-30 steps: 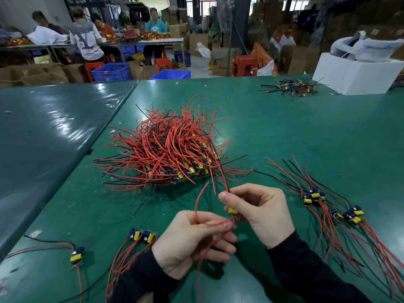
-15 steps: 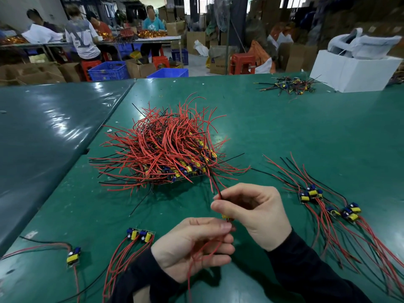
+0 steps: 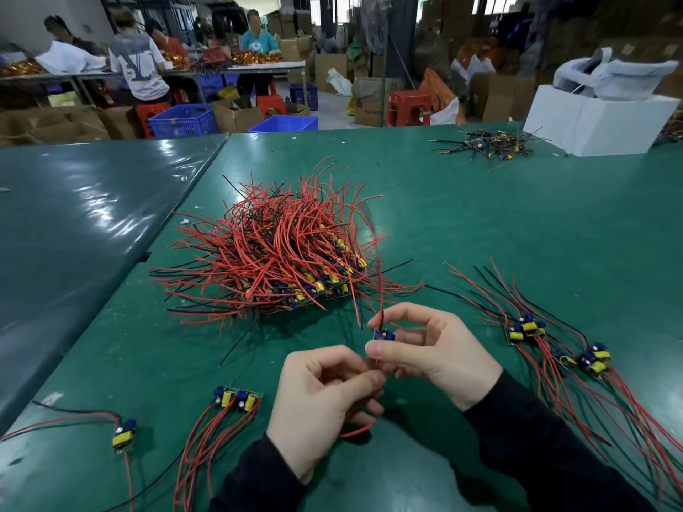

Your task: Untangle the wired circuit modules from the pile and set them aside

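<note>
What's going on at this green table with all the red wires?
A person is sorting wired circuit modules. The right hand pinches one small module, and the left hand holds its red wires below. The big tangled pile sits just beyond the hands. Separated modules lie to the right and left on the table.

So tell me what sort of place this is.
Probably a small electronics assembly workshop: a big pile of red-wired circuit modules on a green worktable, other workers at a bench behind, and cardboard boxes stacked around.
</note>
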